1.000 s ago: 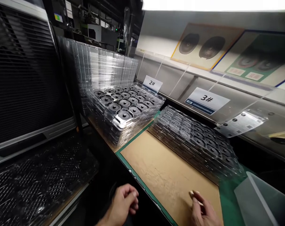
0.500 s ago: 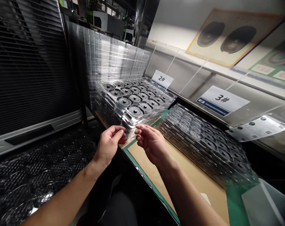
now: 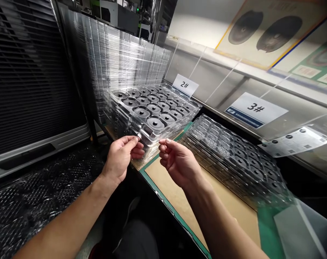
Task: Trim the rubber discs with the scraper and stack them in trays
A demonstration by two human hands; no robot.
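Note:
My left hand [image 3: 120, 158] is closed in a pinch, thumb against forefinger, at the near left side of the front corner of a stack of clear plastic trays [image 3: 148, 131]. On the right of that same corner, my right hand [image 3: 179, 160] also pinches, its other fingers curled in. Both sets of fingertips are at or just below the rim; whether they grip it, or something thin and clear, I cannot make out. The top tray holds rows of round dark parts with black centres [image 3: 155, 123], shaped like small speaker cones.
Tall clear trays [image 3: 120, 54] stand on edge behind the stack. Another tray stack [image 3: 225, 151] lies to the right on a green-edged bench with a brown board [image 3: 163, 180]. Signs "2#" [image 3: 184, 85] and "3#" [image 3: 255, 108] line the back. A black slatted unit [image 3: 31, 90] stands left.
My hands have moved slightly apart, to either side of the tray corner, and closer to its rim. The view has shifted a little. The trays show no clear movement.

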